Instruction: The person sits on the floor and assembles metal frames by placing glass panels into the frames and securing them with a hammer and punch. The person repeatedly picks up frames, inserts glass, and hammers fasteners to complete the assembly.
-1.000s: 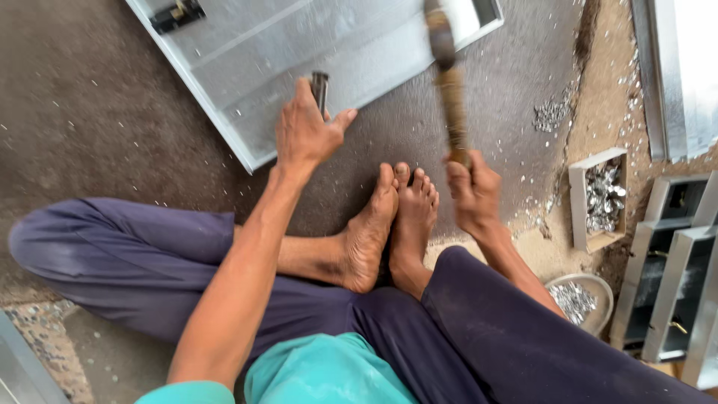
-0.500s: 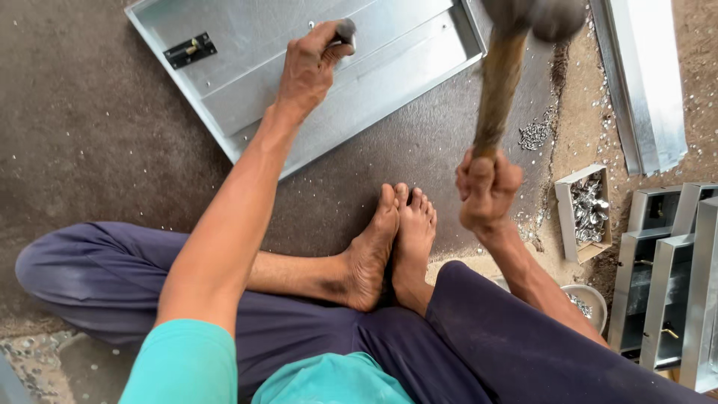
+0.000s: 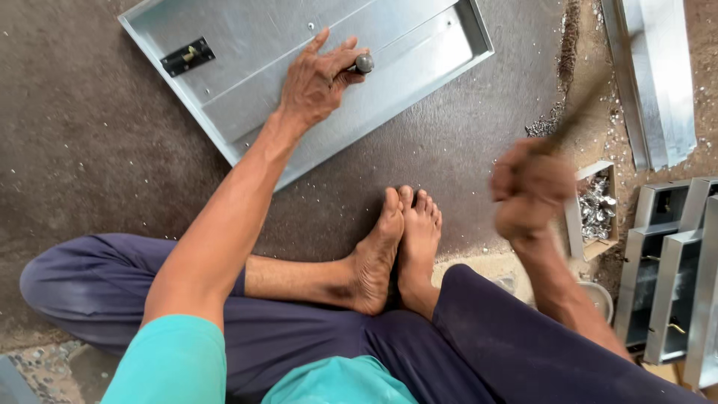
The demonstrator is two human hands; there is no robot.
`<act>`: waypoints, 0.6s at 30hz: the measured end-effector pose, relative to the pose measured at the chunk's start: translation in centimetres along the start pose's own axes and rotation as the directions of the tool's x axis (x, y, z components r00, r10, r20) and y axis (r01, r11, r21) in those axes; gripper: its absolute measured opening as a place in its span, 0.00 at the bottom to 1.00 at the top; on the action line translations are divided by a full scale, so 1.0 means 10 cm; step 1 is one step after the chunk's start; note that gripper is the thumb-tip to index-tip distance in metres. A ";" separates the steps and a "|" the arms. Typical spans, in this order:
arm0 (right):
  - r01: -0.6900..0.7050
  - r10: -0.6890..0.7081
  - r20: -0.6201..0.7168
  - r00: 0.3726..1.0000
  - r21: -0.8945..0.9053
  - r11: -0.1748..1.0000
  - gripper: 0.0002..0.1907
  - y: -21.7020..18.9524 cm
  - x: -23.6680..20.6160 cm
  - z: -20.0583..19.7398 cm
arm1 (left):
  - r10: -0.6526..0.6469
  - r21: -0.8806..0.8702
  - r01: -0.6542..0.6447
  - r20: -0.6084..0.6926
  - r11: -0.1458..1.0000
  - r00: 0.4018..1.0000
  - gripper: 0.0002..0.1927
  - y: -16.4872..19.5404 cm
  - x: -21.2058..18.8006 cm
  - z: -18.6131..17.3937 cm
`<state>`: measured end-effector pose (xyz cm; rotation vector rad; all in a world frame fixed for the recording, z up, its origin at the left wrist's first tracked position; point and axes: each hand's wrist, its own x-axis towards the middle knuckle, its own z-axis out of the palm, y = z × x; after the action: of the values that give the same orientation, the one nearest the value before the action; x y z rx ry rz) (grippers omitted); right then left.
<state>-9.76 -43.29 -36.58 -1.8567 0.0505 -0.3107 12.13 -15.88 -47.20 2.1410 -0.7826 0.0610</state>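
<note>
A grey sheet-metal tray panel (image 3: 419,52) lies on the dark floor ahead of me, with a small black latch (image 3: 187,56) fixed near its left end. My left hand (image 3: 318,78) rests on the panel and pinches a short metal punch (image 3: 364,63) upright against it. My right hand (image 3: 529,187), blurred by motion, grips a wooden hammer handle (image 3: 576,120) over the floor to the right of my feet. The hammer's head is smeared and cannot be made out.
I sit cross-legged with bare feet (image 3: 400,239) together on the floor. A small box of shiny metal pieces (image 3: 594,209) stands by my right hand. Folded metal channels (image 3: 673,277) lie at the right edge, long metal strips (image 3: 651,75) at upper right.
My left hand has moved the punch up onto the panel and set it there. My right hand lifted the hammer and is now swinging, blurred.
</note>
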 end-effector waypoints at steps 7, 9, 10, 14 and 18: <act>-0.030 0.133 0.164 0.977 -0.514 0.857 0.32 0.19 -0.22 0.36 | -0.030 0.105 0.019 0.096 0.994 0.995 0.13 0.05 0.00 -0.01; -0.255 0.330 0.108 0.938 -0.432 0.865 0.32 0.29 -0.31 0.40 | 0.030 0.151 -0.037 0.051 0.988 0.998 0.15 0.08 -0.01 -0.04; -0.185 0.238 0.088 0.967 -0.397 0.899 0.30 0.32 -0.33 0.42 | 0.082 0.199 -0.083 0.013 0.977 0.997 0.16 0.08 0.00 -0.06; -0.110 0.128 0.076 0.989 -0.213 0.971 0.28 0.22 -0.32 0.47 | 0.098 0.108 -0.100 0.022 0.989 0.995 0.16 0.08 0.02 -0.11; -0.369 0.402 0.039 0.915 -0.327 0.870 0.26 -0.17 0.02 0.40 | -0.208 -0.161 0.203 -0.011 0.966 0.978 0.16 0.07 0.13 -0.18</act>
<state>-8.77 -39.05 -36.05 -2.1215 0.4170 0.0842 13.17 -15.59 -45.18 2.0522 -0.5268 -0.0782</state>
